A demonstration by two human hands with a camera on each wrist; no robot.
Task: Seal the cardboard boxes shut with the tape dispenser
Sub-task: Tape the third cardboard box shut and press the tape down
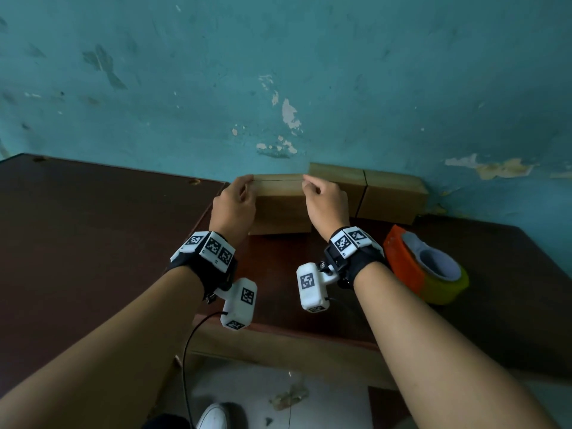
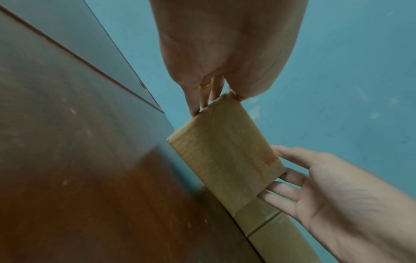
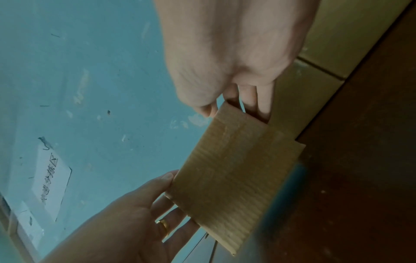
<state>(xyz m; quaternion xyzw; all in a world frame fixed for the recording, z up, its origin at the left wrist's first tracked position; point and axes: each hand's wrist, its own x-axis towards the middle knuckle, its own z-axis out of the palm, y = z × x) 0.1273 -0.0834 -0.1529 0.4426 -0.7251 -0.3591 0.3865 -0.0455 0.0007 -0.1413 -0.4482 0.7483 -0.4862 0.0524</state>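
Observation:
A small brown cardboard box [image 1: 280, 205] [image 2: 220, 156] [image 3: 234, 174] is held between both hands, low over the dark table near the wall. My left hand [image 1: 247, 187] [image 2: 218, 101] [image 3: 173, 194] grips its left end, thumb on the near side and fingers behind. At the opposite end my right hand [image 1: 309, 184] [image 3: 234, 110] [image 2: 276, 169] grips the same way. The orange and yellow-green tape dispenser [image 1: 424, 267] lies on the table just right of my right wrist, touched by neither hand.
Two more cardboard boxes [image 1: 340, 187] [image 1: 393, 196] stand side by side against the teal wall, right behind the held box. A second brown table [image 1: 93, 243] adjoins on the left with a seam between. The near table edge [image 1: 278, 332] drops to the floor.

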